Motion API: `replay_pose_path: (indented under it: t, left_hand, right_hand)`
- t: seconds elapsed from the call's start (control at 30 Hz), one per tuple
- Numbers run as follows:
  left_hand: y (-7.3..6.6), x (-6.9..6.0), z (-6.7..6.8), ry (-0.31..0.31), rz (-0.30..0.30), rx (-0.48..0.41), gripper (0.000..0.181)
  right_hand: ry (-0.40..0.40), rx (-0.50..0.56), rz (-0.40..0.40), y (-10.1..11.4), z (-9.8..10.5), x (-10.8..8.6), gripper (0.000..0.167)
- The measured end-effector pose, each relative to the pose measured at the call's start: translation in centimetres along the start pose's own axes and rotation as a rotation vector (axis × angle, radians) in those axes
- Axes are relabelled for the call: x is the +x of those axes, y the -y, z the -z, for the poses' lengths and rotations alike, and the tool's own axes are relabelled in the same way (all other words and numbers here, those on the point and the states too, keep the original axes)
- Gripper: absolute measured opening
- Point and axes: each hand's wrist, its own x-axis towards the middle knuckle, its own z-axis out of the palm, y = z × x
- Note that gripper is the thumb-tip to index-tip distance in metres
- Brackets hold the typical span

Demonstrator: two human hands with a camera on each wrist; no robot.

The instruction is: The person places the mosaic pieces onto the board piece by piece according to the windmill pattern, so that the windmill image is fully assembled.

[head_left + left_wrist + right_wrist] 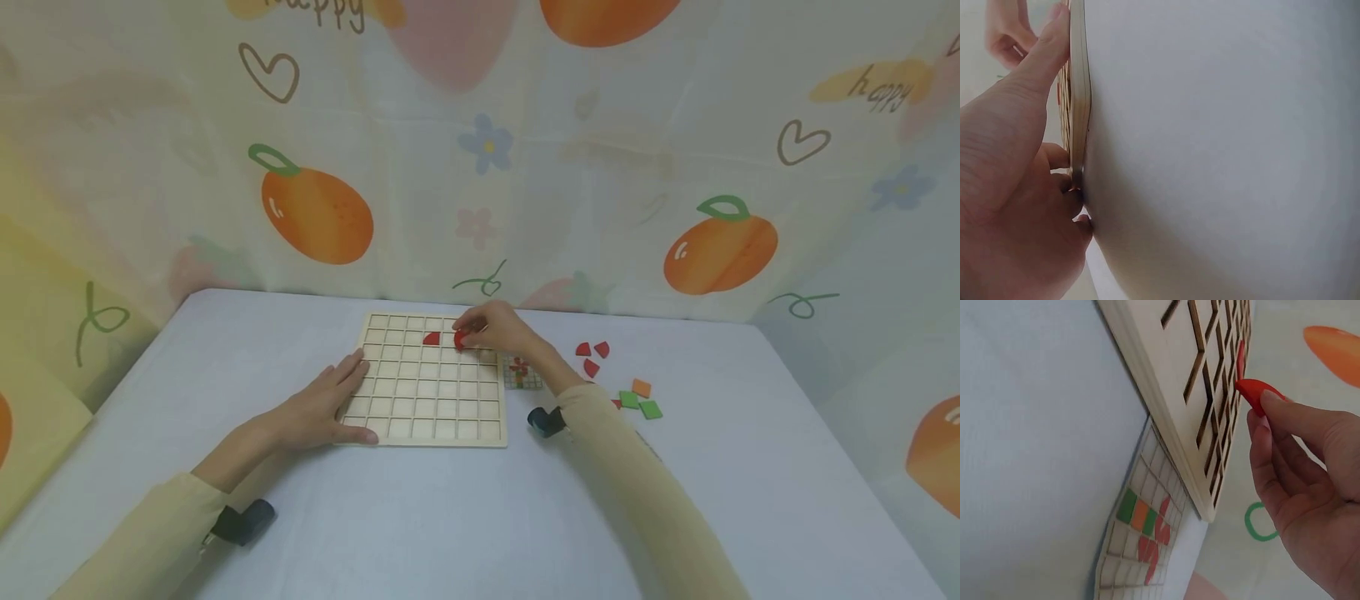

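Note:
A pale wooden grid board (444, 439) lies flat on the white-covered table. My left hand (322, 404) rests against its left side, fingers spread along the edge and thumb near the front corner. Over the board's upper right part, my right hand (497, 327) pinches a red quarter-circle piece (1255, 394) between thumb and fingers. Another red quarter-circle (432, 338) sits in a cell of an upper row, left of the pinched one. Beside the board's right edge lies a small pattern card (522, 375), partly behind the right hand and forearm; it has red, green and orange cells.
To the right of the card are several loose red quarter-circles (591, 367), an orange square (641, 387) and two green squares (651, 409). The right forearm covers part of that group. A fruit-printed curtain (420, 183) hangs behind the table.

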Motion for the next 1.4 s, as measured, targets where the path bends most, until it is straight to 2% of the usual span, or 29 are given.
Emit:
replay_pose_path:
  t: [0.17,0.5,0.8,1.23,1.4]
  left_hand:
    - [0.0,0.0,0.1,0.004,0.005,0.001,0.120]
    - [0.0,-0.1,0.2,0.001,0.004,0.007,0.119]
    - [-0.1,0.2,-0.1,0.004,-0.006,0.024,0.120]
    - [0.1,0.0,0.0,-0.001,-0.010,-0.005,0.119]
    - [0.2,0.0,0.0,-0.005,-0.009,-0.004,0.119]
  right_hand:
    - [0.001,0.020,0.042,0.0,-0.8,0.5,0.023]
    - [0.016,0.002,0.039,1.4,-1.5,1.3,0.021]
    - [0.033,0.005,0.013,1.3,-2.7,1.5,0.019]
    - [0.095,-0.117,0.034,2.7,-3.0,2.3,0.020]
    - [0.085,-0.136,0.034,2.6,-3.2,2.3,0.018]
